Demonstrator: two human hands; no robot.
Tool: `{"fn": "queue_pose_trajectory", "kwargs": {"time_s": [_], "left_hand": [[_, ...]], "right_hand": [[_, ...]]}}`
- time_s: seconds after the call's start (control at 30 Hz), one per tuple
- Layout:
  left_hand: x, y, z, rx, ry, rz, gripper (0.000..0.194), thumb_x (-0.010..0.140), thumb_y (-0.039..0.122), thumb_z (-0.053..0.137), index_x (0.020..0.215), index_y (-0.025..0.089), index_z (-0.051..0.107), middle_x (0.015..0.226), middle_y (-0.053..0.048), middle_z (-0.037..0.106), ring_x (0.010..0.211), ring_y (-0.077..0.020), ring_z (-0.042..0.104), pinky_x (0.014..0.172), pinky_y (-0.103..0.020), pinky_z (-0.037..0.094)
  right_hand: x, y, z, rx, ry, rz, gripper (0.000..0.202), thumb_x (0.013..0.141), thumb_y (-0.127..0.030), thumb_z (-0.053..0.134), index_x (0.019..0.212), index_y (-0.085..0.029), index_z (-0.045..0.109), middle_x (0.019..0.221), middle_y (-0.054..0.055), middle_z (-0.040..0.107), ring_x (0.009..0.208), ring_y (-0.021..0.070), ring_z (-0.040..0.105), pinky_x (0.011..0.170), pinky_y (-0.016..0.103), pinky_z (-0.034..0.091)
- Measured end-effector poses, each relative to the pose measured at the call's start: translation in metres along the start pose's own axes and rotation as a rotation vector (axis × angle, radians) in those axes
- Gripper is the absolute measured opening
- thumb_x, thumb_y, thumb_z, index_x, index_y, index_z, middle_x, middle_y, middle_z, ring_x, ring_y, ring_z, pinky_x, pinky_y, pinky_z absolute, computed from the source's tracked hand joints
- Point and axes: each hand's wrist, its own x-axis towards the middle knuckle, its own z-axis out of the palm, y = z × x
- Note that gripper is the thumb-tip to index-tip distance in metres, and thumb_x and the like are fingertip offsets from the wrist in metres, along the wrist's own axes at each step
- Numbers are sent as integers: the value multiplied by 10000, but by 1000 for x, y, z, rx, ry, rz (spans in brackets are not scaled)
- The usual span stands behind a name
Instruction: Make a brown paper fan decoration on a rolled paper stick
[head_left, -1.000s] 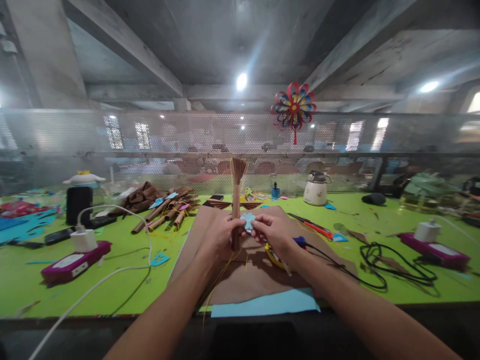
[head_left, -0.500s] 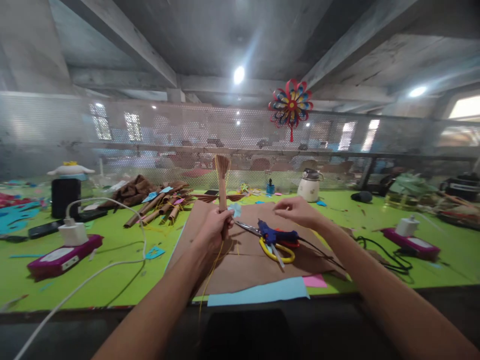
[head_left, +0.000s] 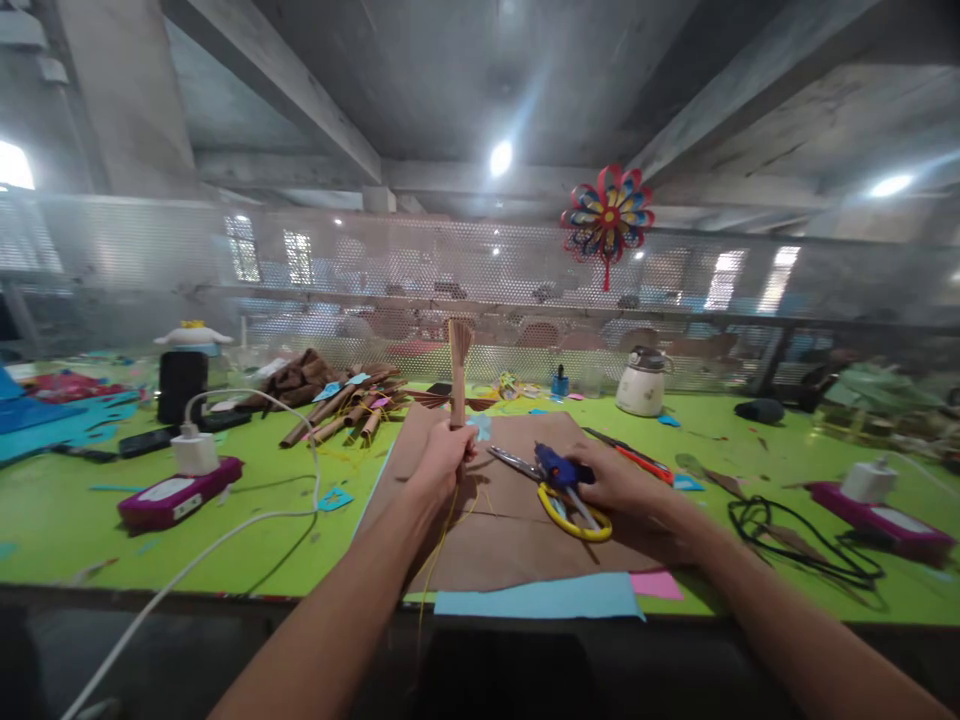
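My left hand (head_left: 444, 458) is closed around the lower part of a pleated brown paper piece (head_left: 459, 372), held upright with its top fanned a little. Yellow string (head_left: 442, 540) trails down from below that fist. At the right, my right hand (head_left: 619, 482) has its fingers wrapped round the handle of a blue hot glue gun (head_left: 553, 464). Its nozzle points up and left. Yellow-handled scissors (head_left: 577, 526) lie under and beside the glue gun, on a large brown paper sheet (head_left: 487, 555); the glue gun hides part of them.
An orange-handled tool (head_left: 646, 461) lies behind my right hand. Brown paper rolls (head_left: 349, 405) are heaped at the back left. A cream bottle (head_left: 641, 385) stands at the back right. Purple power strips (head_left: 180, 492) with white plugs sit on both sides. Black cable (head_left: 802, 550) coils at the right.
My right hand has come down from above the sheet and closed on the glue gun. My left hand still holds the pleated paper upright. The whole view has shifted slightly.
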Motion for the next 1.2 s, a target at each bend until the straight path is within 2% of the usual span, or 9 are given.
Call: {"fn": "queue_pose_trajectory", "kwargs": {"time_s": [0.13, 0.23, 0.3, 0.43, 0.53, 0.67, 0.93, 1.2], "left_hand": [[-1, -1, -1, -1, -35, 9, 210, 685, 91, 588, 557, 183, 449, 473, 24, 453, 424, -62, 388, 408, -183, 272], [-4, -2, -1, -65, -111, -18, 207, 685, 139, 630, 569, 177, 463, 482, 23, 461, 422, -60, 395, 408, -178, 273], [-5, -2, -1, -105, -156, -22, 200, 686, 158, 646, 582, 172, 475, 491, 20, 467, 426, -61, 403, 410, -176, 274], [-8, -1, 0, -161, -273, -32, 187, 708, 182, 644, 608, 168, 487, 498, 27, 453, 429, -59, 398, 410, -178, 263], [-9, -1, 2, -186, -332, -66, 162, 716, 187, 641, 647, 169, 495, 511, 30, 459, 432, -63, 408, 416, -184, 272], [-9, -3, 5, -228, -347, -84, 156, 711, 161, 641, 686, 172, 487, 526, 40, 457, 446, -61, 417, 437, -182, 291], [-16, 2, 8, -193, -439, -96, 182, 705, 167, 640, 679, 177, 460, 519, 49, 449, 436, -56, 404, 427, -177, 262], [-16, 2, 9, -212, -440, -137, 231, 688, 158, 666, 671, 188, 437, 515, 57, 440, 429, -53, 406, 425, -186, 271]], "right_hand": [[-2, 4, -19, 451, 142, 54, 298, 793, -344, 577, 997, -152, 679, 998, 118, 695, 876, 248, 640, 725, 331, 480], [2, -13, -36, 804, 161, -12, 361, 866, -467, 529, 966, -147, 665, 967, 125, 692, 862, 235, 659, 696, 315, 484], [10, -31, -42, 913, 141, -99, 394, 863, -513, 541, 939, -145, 659, 965, 121, 684, 855, 222, 663, 729, 316, 488], [33, -54, -35, 925, 133, -97, 485, 813, -617, 557, 846, -141, 640, 844, 96, 670, 756, 201, 666, 623, 273, 477], [42, -54, -19, 952, 161, -81, 497, 813, -630, 547, 802, -139, 622, 810, 81, 648, 714, 180, 653, 606, 261, 473], [37, -49, -5, 1014, 205, -103, 459, 849, -590, 527, 781, -145, 616, 777, 57, 627, 694, 165, 638, 685, 295, 500], [27, -53, -8, 931, 256, -66, 472, 861, -609, 490, 746, -167, 607, 703, 33, 626, 640, 158, 632, 662, 280, 492], [30, -46, -3, 849, 281, -64, 508, 867, -628, 456, 714, -175, 626, 655, 34, 619, 610, 151, 592, 655, 276, 480]]}}
